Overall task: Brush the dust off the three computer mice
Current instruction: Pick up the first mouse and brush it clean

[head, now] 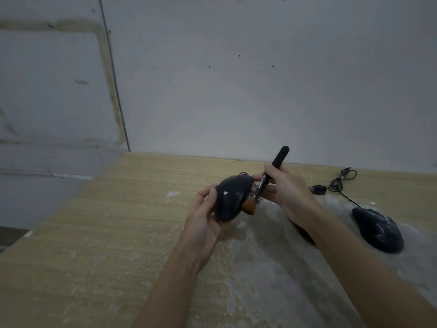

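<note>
Black mouse (230, 197) gripped in left hand (203, 216), right hand (287, 190) clenching brush (272, 176); bristles apparently at its edge, so short, light strokes advisable.

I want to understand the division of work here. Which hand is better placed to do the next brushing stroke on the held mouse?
The right hand. It already grips the brush, whose bristles touch the held mouse. The left hand is occupied cradling that mouse above the table.

Dark mouse (230, 198) held tilted, brush (264, 183) bristles against it, second mouse (378, 229) on table
</note>
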The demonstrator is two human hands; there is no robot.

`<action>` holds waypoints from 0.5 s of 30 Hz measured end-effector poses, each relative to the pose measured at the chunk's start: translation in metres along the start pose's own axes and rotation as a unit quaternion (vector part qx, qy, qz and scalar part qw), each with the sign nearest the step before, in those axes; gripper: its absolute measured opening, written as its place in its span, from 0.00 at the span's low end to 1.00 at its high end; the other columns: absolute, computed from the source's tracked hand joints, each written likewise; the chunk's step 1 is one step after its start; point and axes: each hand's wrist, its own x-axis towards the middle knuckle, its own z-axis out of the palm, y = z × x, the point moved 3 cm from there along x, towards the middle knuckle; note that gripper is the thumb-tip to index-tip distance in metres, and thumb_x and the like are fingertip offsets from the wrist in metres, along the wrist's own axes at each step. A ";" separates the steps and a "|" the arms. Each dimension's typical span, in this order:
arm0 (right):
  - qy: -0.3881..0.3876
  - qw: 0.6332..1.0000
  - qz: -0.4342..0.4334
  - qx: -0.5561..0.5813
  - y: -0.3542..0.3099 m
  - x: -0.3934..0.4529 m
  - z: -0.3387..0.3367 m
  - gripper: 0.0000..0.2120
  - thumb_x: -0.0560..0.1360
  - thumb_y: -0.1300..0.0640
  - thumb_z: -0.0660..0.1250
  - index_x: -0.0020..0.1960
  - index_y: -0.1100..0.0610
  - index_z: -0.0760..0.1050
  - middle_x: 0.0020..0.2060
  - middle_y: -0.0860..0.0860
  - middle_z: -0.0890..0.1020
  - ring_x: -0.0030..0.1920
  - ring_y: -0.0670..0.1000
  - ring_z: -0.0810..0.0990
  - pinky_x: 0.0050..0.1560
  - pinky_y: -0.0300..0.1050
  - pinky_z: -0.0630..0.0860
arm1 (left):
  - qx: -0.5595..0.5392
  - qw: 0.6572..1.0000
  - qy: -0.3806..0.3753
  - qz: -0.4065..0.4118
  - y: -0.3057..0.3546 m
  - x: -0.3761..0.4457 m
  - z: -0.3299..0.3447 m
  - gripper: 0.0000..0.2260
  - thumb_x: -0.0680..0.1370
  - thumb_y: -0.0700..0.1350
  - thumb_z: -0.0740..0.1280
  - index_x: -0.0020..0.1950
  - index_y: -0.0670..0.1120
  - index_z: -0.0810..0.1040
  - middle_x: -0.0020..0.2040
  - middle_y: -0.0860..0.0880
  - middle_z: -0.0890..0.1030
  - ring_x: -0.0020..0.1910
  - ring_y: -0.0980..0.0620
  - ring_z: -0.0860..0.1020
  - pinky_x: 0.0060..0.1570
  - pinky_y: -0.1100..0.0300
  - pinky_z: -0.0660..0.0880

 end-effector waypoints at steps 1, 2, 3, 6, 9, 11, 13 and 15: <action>-0.015 1.000 -0.005 -0.010 -0.002 -0.001 -0.001 0.12 0.79 0.55 0.57 0.40 0.59 0.72 0.46 0.60 0.80 0.42 0.58 0.81 0.49 0.51 0.80 | 0.001 1.000 0.006 -0.013 -0.001 0.001 -0.001 0.15 0.77 0.45 0.61 0.61 0.40 0.71 0.61 0.36 0.76 0.49 0.45 0.79 0.40 0.56 0.81; -0.029 0.999 -0.011 -0.025 -0.004 -0.003 -0.001 0.12 0.79 0.54 0.57 0.41 0.58 0.72 0.47 0.60 0.81 0.43 0.58 0.82 0.48 0.50 0.81 | -0.003 1.000 0.009 -0.021 -0.002 0.002 -0.001 0.15 0.78 0.44 0.60 0.62 0.39 0.71 0.61 0.35 0.75 0.49 0.45 0.79 0.39 0.56 0.81; -0.040 0.998 -0.023 -0.041 -0.007 -0.005 -0.002 0.12 0.79 0.52 0.57 0.41 0.58 0.73 0.47 0.59 0.81 0.45 0.58 0.82 0.49 0.50 0.80 | -0.013 0.999 0.009 -0.028 -0.002 0.003 -0.002 0.16 0.78 0.43 0.59 0.64 0.37 0.70 0.62 0.35 0.75 0.49 0.45 0.79 0.39 0.56 0.81; 0.026 0.979 -0.160 -0.127 -0.022 -0.012 -0.009 0.09 0.77 0.50 0.60 0.42 0.53 0.75 0.41 0.52 0.80 0.43 0.50 0.80 0.46 0.47 0.78 | -0.037 0.998 0.003 -0.043 0.000 0.005 -0.003 0.18 0.79 0.43 0.58 0.65 0.35 0.70 0.61 0.36 0.77 0.51 0.45 0.79 0.41 0.57 0.82; -0.024 0.965 -0.254 -0.062 -0.028 -0.026 -0.007 0.04 0.73 0.55 0.66 0.42 0.55 0.76 0.31 0.48 0.78 0.31 0.47 0.76 0.34 0.41 0.75 | -0.066 0.996 -0.005 -0.064 -0.001 0.004 -0.003 0.17 0.79 0.45 0.58 0.60 0.35 0.74 0.54 0.37 0.81 0.49 0.46 0.81 0.40 0.58 0.82; -0.127 0.960 -0.243 -0.050 -0.025 -0.031 0.001 0.06 0.70 0.57 0.67 0.45 0.59 0.77 0.30 0.51 0.80 0.29 0.49 0.78 0.32 0.40 0.76 | -0.081 0.994 -0.009 -0.067 -0.002 0.003 -0.002 0.15 0.79 0.45 0.57 0.56 0.36 0.76 0.47 0.39 0.83 0.42 0.48 0.83 0.37 0.59 0.81; -0.108 0.952 -0.273 -0.086 -0.028 -0.028 0.004 0.04 0.70 0.61 0.69 0.45 0.58 0.77 0.31 0.50 0.82 0.31 0.50 0.81 0.36 0.40 0.79 | -0.106 0.992 -0.008 -0.073 -0.001 0.002 -0.001 0.15 0.80 0.45 0.57 0.53 0.35 0.77 0.46 0.37 0.83 0.41 0.46 0.83 0.36 0.58 0.82; -0.015 0.940 -0.324 -0.105 -0.034 -0.026 0.000 0.03 0.72 0.64 0.69 0.44 0.58 0.77 0.34 0.49 0.83 0.34 0.50 0.83 0.38 0.39 0.80 | -0.129 0.989 -0.010 -0.077 0.000 0.002 -0.001 0.15 0.80 0.45 0.57 0.51 0.34 0.77 0.46 0.35 0.83 0.44 0.43 0.82 0.38 0.57 0.82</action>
